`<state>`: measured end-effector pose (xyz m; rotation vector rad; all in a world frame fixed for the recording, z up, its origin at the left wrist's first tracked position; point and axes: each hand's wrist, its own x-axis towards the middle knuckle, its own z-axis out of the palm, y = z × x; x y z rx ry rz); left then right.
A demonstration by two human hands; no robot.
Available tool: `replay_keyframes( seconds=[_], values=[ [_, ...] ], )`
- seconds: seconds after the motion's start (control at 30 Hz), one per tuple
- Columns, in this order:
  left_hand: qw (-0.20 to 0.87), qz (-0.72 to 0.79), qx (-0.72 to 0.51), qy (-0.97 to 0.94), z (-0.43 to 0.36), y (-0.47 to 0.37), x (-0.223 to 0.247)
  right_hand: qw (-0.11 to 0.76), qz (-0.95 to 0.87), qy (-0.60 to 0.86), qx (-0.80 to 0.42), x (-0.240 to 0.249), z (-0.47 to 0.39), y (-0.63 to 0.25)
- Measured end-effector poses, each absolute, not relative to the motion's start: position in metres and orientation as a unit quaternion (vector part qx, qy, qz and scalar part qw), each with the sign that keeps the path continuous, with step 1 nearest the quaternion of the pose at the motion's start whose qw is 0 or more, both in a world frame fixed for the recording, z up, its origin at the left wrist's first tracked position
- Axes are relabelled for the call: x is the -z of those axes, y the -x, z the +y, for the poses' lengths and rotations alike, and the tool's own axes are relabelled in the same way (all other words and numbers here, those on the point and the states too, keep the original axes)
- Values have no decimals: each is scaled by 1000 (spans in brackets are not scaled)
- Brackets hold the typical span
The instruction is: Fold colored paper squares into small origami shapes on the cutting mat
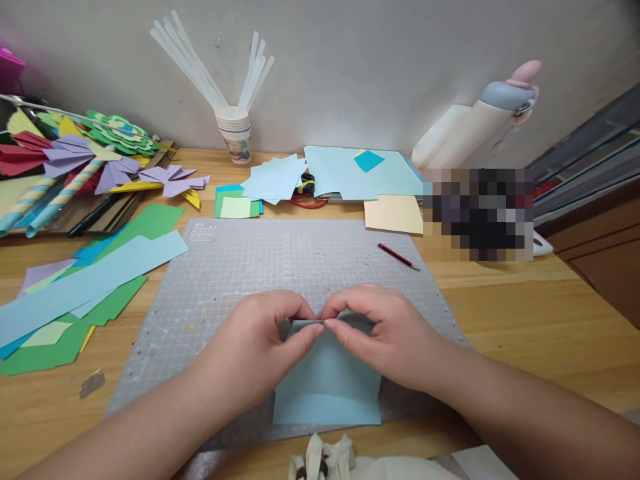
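Here, on the near half of the cutting mat (225, 267), my left hand (255, 350) and right hand (387, 340) pinch the light blue paper (327, 387) along its far folded edge — thin, floppy, easily creased. Beyond the mat's far corner — a red pencil (399, 256).

Lt blue paper (327, 380), grey gridded mat (260, 267), red pencil (399, 257), green sheets (145, 223).

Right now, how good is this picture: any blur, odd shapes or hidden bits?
Head view: even, soft light with faint shadows under both hands, left hand and right hand, pinching the blue paper; the centre is sharp, down to the mat grid; the wide lens bows the table edges and stretches the forearms; a pixelated block hides something at right.
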<state>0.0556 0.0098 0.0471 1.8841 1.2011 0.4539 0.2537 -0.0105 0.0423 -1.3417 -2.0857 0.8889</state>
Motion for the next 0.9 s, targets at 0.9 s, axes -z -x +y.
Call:
replay_keyframes(
  seconds=[0.9],
  values=[
    [514,584,-397,-488,46,-31,-36,285,-499,445,-687,-22,17,-270]
  ],
)
